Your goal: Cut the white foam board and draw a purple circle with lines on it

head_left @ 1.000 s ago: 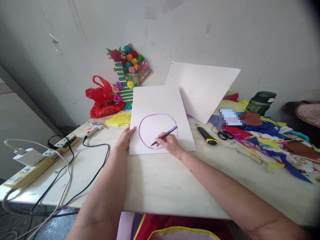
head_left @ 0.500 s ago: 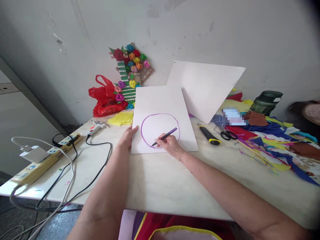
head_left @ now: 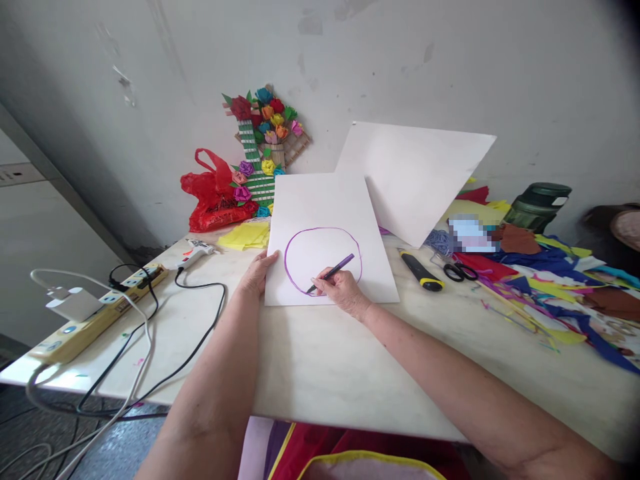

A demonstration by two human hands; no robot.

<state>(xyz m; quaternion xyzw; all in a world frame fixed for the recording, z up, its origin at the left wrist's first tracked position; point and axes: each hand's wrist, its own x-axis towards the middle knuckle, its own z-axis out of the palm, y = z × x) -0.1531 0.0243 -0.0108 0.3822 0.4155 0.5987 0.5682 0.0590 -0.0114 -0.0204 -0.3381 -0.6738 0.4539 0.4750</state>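
Observation:
A sheet of white card [head_left: 320,200] lies in front of me, with a large purple rounded outline [head_left: 314,229] drawn on its lower half. My right hand [head_left: 344,291] is closed round a purple marker pen [head_left: 343,264]. The pen leans to the right, and its dark tip meets the lower left of the outline. Part of the bottom line is hidden behind my right hand. At the card's left edge, my left hand [head_left: 257,273] grips the card with the thumb on top; its other fingers are partly hidden.
A second white sheet [head_left: 405,173] leans against the wall. Right of the card are a utility knife [head_left: 421,270], black scissors [head_left: 460,271], coloured scraps [head_left: 550,280] and a dark green bottle [head_left: 537,207]. Left are a power strip [head_left: 95,320], cables, a glue gun [head_left: 197,252] and a red bag [head_left: 213,193].
The whole view has shifted slightly, so most things appear a little further right. Both hands keep their grips, and the pen tip stays at the lower left of the outline.

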